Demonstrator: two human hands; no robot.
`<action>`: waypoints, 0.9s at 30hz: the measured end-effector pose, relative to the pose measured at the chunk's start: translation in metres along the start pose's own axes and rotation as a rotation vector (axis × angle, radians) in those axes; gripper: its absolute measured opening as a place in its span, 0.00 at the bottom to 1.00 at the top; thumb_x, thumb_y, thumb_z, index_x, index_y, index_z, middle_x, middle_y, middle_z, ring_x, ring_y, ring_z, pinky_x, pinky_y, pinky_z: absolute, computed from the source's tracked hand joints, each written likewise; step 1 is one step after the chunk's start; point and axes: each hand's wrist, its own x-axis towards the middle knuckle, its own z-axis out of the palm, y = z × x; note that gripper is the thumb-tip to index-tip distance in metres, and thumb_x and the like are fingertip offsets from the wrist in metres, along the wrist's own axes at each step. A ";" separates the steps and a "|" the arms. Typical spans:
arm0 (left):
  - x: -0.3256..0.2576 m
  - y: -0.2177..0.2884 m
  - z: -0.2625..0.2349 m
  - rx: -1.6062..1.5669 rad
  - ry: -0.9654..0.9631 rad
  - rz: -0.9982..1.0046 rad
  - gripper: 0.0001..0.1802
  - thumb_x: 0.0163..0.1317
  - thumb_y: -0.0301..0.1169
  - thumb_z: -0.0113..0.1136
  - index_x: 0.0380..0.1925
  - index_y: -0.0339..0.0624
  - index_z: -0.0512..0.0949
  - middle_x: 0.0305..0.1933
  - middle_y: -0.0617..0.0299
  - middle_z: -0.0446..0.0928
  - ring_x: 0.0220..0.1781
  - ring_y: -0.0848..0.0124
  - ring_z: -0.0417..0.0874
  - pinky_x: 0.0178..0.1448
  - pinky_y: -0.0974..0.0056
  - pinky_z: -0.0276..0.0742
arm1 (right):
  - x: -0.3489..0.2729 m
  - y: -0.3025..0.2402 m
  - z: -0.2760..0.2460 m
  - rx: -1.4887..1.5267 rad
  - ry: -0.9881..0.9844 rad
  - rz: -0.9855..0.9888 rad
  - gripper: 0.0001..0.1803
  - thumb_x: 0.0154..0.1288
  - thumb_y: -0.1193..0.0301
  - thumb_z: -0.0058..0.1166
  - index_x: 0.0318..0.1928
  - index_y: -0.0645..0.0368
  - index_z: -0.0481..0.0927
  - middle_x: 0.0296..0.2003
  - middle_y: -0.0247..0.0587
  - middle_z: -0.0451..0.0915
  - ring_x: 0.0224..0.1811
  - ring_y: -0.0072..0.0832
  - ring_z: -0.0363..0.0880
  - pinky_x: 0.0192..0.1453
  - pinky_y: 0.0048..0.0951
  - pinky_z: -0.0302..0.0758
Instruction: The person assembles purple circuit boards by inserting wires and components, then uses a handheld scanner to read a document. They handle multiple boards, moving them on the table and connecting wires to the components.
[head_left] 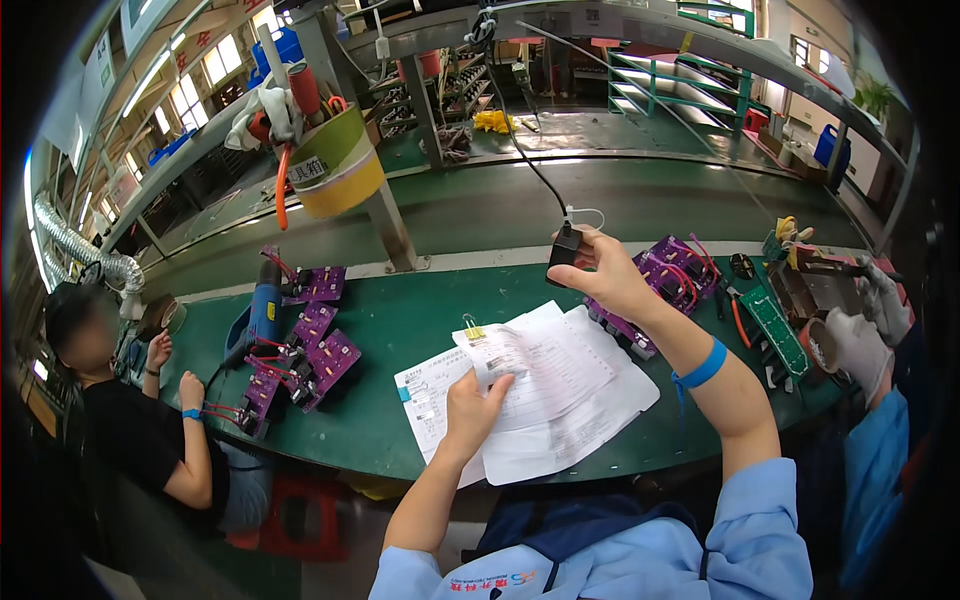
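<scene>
My right hand [608, 278] is raised over the bench and grips a small black box-shaped device [565, 254] between thumb and fingers. A black cable [535, 165] runs up from it, with a white cable tie near its end. My left hand [470, 410] pinches the edge of a printed sheet in a stack of papers [545, 405] on the green bench. That top sheet is curled up over the pages below. A yellow binder clip [473, 330] sits at the stack's far edge. A blue wrist strap [703, 367] circles my right forearm.
Purple circuit boards [320, 365] with red wires and a blue power tool [264, 310] lie to the left; more boards [665, 275] are right. A seated co-worker [140, 400] is at left, a gloved hand [858, 345] at right. A yellow-green holder [335, 165] hangs above the bench [390, 320].
</scene>
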 end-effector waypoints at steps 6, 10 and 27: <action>0.005 -0.012 0.003 -0.058 0.049 -0.039 0.13 0.49 0.30 0.60 0.31 0.31 0.75 0.27 0.51 0.78 0.28 0.64 0.79 0.33 0.66 0.72 | -0.008 0.001 0.009 0.286 0.015 -0.149 0.22 0.51 0.68 0.58 0.44 0.64 0.66 0.40 0.40 0.73 0.44 0.24 0.72 0.53 0.25 0.66; 0.005 -0.017 0.002 -0.076 0.058 -0.030 0.12 0.49 0.29 0.59 0.32 0.32 0.74 0.28 0.52 0.78 0.29 0.66 0.79 0.34 0.67 0.72 | -0.010 -0.003 0.011 0.340 -0.001 -0.167 0.24 0.52 0.66 0.58 0.46 0.64 0.64 0.41 0.41 0.73 0.45 0.25 0.72 0.54 0.26 0.66; 0.002 -0.015 -0.003 -0.055 0.044 -0.053 0.12 0.49 0.28 0.59 0.31 0.31 0.75 0.29 0.53 0.78 0.30 0.67 0.79 0.36 0.67 0.72 | -0.013 -0.010 0.013 0.467 -0.053 -0.149 0.23 0.53 0.69 0.57 0.45 0.63 0.63 0.42 0.41 0.72 0.44 0.24 0.72 0.52 0.25 0.68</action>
